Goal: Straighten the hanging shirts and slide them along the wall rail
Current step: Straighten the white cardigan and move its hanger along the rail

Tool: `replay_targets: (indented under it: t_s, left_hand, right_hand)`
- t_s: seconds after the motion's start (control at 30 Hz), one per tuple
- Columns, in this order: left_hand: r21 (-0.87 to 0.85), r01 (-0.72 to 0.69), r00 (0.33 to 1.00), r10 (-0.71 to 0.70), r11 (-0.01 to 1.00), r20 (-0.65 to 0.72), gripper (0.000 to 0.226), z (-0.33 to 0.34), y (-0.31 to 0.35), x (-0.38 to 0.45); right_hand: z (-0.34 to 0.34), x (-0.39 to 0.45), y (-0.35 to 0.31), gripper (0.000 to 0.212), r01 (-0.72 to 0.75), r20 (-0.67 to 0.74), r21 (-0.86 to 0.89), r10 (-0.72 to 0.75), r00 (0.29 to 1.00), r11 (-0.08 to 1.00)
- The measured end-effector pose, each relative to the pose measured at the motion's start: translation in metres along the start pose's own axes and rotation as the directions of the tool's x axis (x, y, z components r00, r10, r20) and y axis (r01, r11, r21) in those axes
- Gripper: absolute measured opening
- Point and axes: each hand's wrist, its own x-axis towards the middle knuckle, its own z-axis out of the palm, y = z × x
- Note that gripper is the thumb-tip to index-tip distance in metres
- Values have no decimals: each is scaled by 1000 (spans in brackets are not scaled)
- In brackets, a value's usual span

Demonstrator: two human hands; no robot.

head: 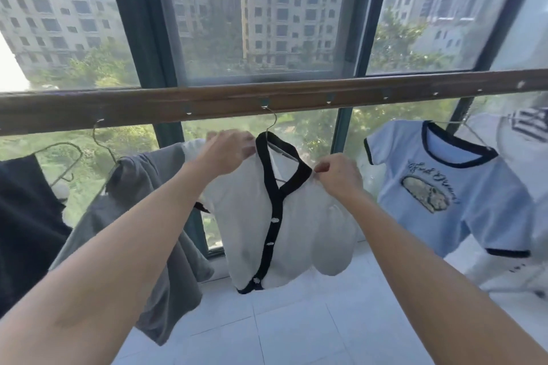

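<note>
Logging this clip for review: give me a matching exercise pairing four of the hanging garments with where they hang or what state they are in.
Things:
1. white cardigan with black trim
2. light blue T-shirt
3. grey shirt
4. black garment

States:
A. hangs at the far left edge of the view
B. gripped at both shoulders by the left hand and right hand
C. hangs to the right of the cardigan, printed graphic on its chest
D. hangs just left of the cardigan, behind the left forearm

Pairs: 1-B, 2-C, 3-D, 4-A

Black garment (20, 216) cut off left; striped shirt (527, 139) blurred.
</note>
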Motion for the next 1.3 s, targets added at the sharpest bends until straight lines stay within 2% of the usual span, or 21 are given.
replay_targets:
  t_s: [0.13, 0.23, 0.33, 0.4, 0.43, 0.5, 0.57, 0.6, 0.67, 0.73, 0.77, 0.93, 1.03, 1.1, 1.17, 1.3]
  left_hand:
    - [-257, -56, 998, 57, 965, -3, 20, 12, -12, 12]
    - [-308, -95, 995, 96, 947, -12, 18, 17, -18, 19]
    - [-328, -126, 991, 132, 936, -3, 21, 19, -20, 23]
    - [-344, -132, 990, 139, 930, -2, 21, 20, -21, 24]
    - [-363, -134, 990, 144, 922, 0, 22, 20, -21, 23]
    - [-394, -133, 988, 151, 909, 16, 24, 21, -20, 22]
    - [-427, -117, 989, 144, 896, 31, 25, 23, -19, 19]
    - [-444, -106, 990, 137, 890, 37, 24, 24, -20, 18]
    - [-462, -105, 990, 137, 881, 37, 23, 23, -22, 16]
    - [-454, -126, 987, 157, 882, 31, 24, 19, -22, 13]
    - [-453, -134, 986, 165, 881, 31, 26, 17, -22, 12]
    - [-446, -77, 997, 73, 892, -26, 24, 10, -35, 7]
    - [-321, 38, 995, -66, 946, -76, 19, 7, -64, 1]
    - [-184, 148, 988, -152, 972, -12, 26, 2, -85, -5]
    - [-71, 167, 978, -156, 983, 137, 35, -5, -91, -11]
    - [-178, 95, 976, -57, 979, 210, 56, -18, -64, -9]
  right_hand:
    - [0, 3, -4, 25, -12, -40, -20, 11, 999, 1000]
    - [-4, 7, -7, 24, -11, -83, 4, 12, 997, 1000]
    - [-13, 11, -16, 23, 23, -218, 88, -3, 976, 996]
    - [-19, 12, -23, 18, 84, -261, 158, -40, 965, 984]
    - [-21, 12, -28, 14, 119, -232, 155, -81, 969, 981]
    - [-19, 9, -32, 7, 150, -59, 99, -144, 988, 984]
    - [-11, 3, -29, 21, 110, 136, 61, -118, 984, 992]
    - [-7, 0, -27, 28, 81, 172, 64, -91, 981, 995]
    - [-3, -6, -25, 18, 97, 147, 78, -107, 983, 992]
    - [-3, -9, -23, 45, 103, 127, 81, -113, 985, 991]
    - [-5, -9, -24, 49, 95, 126, 72, -104, 986, 993]
    - [-15, -12, -26, 47, 106, 127, 26, -108, 986, 994]
    - [-23, -17, -23, 52, 91, 72, -29, -89, 993, 995]
    - [-27, -18, -20, 50, 74, 49, -72, -70, 996, 995]
    - [-29, -19, -19, 49, 59, 62, -97, -53, 997, 994]
    - [-26, -21, -18, 48, 71, 32, -62, -69, 997, 996]
